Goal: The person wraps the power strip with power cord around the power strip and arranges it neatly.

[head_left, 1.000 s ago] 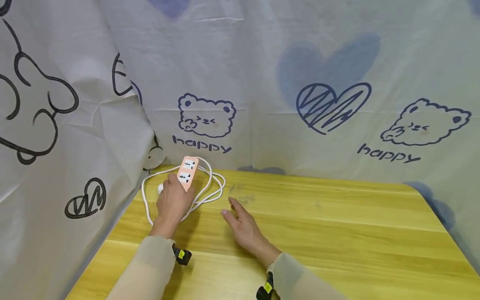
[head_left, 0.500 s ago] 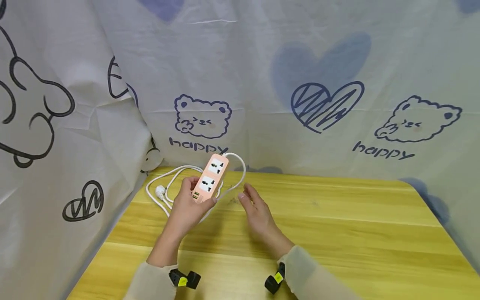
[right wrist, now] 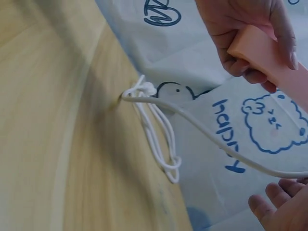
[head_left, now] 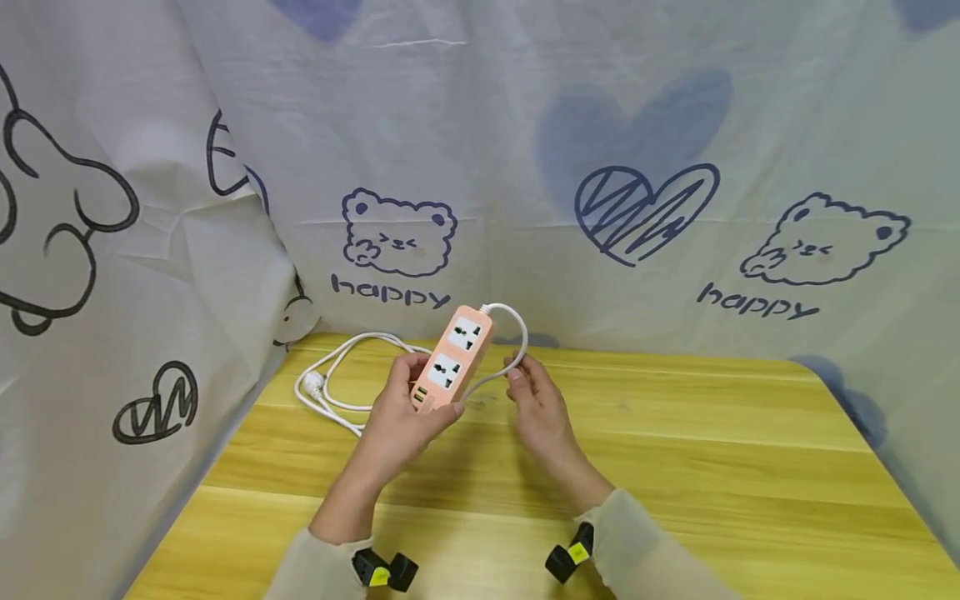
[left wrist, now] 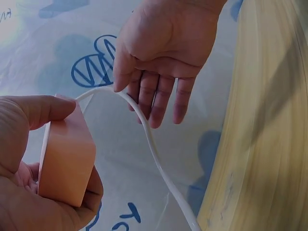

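My left hand [head_left: 397,429] grips the lower end of a pink power strip [head_left: 454,354], thumb on one side and fingers round the other. The strip is tilted above the table, its two white socket panels and USB ports facing up. From its far end a white cord [head_left: 524,332] arcs to the right and back down. Beside that arc is my right hand [head_left: 546,417], its fingers [left wrist: 163,91] nearly straight. The cord passes at its thumb and fingertips; whether they press on it I cannot tell.
The rest of the cord lies in loose loops on the wooden table [head_left: 675,467], with its white plug [head_left: 313,383] at the left. A printed cloth [head_left: 525,125] hangs behind the table and along its left side.
My left hand has lifted the power strip off the table and carried it right, drawing some cord along. My right hand has moved right, to the cord's arc.
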`<act>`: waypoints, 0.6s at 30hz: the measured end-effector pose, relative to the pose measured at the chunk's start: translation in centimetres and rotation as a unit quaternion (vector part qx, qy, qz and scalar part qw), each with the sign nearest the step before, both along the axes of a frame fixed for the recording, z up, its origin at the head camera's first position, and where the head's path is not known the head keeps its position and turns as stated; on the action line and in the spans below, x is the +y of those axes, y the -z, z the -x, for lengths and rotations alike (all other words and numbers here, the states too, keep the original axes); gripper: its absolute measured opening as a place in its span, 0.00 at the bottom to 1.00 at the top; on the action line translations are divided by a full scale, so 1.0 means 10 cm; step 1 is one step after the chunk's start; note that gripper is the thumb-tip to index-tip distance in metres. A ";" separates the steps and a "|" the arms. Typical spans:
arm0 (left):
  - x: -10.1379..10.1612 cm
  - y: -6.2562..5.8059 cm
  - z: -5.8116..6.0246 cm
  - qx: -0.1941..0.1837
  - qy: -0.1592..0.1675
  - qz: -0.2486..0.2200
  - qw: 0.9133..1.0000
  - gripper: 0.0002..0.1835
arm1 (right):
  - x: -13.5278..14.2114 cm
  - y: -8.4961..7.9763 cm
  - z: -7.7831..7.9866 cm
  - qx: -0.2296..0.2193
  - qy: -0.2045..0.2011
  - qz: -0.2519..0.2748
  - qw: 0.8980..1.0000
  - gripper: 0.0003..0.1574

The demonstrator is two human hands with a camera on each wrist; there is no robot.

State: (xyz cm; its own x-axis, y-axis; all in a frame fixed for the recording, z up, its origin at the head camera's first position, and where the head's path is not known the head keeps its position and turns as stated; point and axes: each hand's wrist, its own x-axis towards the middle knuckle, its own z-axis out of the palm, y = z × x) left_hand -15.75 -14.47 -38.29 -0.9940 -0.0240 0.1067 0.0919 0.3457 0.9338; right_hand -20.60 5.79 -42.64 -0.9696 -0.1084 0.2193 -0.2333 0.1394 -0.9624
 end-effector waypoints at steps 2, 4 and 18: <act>0.04 -0.01 0.02 0.002 0.007 -0.008 1.000 0.41 | 0.05 -0.04 0.00 0.009 0.006 0.013 1.000 0.25; 0.08 -0.01 0.03 0.005 0.015 -0.017 1.000 0.42 | 0.10 -0.08 0.01 0.013 0.017 0.022 1.000 0.22; 0.47 -0.05 0.07 -0.005 0.112 -0.161 0.981 0.44 | 0.51 -0.23 -0.07 0.047 0.019 0.075 0.996 0.15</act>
State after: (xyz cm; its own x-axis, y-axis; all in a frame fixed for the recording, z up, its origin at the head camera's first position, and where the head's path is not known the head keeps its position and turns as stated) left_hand -16.45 -9.81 -37.81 -0.9792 0.1637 0.1202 0.1226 0.0051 0.9924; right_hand -19.93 10.91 -40.36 -0.9469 -0.0315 0.3199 -0.3202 0.0055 -0.9473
